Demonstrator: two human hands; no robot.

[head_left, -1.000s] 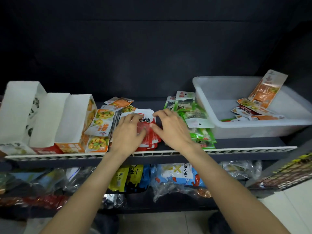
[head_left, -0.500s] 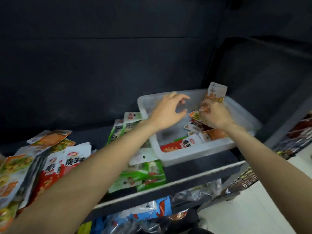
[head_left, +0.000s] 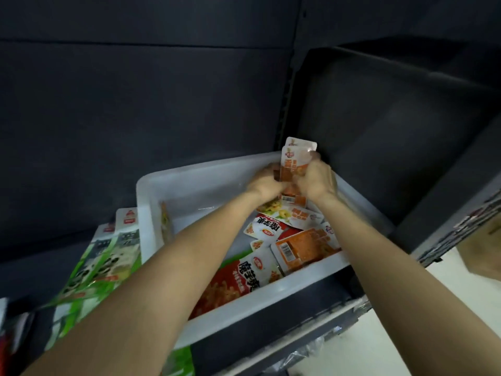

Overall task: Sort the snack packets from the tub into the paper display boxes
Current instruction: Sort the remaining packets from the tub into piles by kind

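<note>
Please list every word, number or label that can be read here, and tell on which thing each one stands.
"魔芋爽": on the big red packet at the tub's near wall.
"魔芋爽", upside down: on the red packet behind it.
Barcode digits on the orange packet: too small.
Print on the held orange packets and the green packets: blurred.

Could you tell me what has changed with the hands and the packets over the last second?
Both hands left the red packets on the shelf and moved right, into the white tub. The left hand and right hand have closed together on a small stack of orange packets, held upright over the tub. The green packets beside the tub stayed where they lay.
</note>
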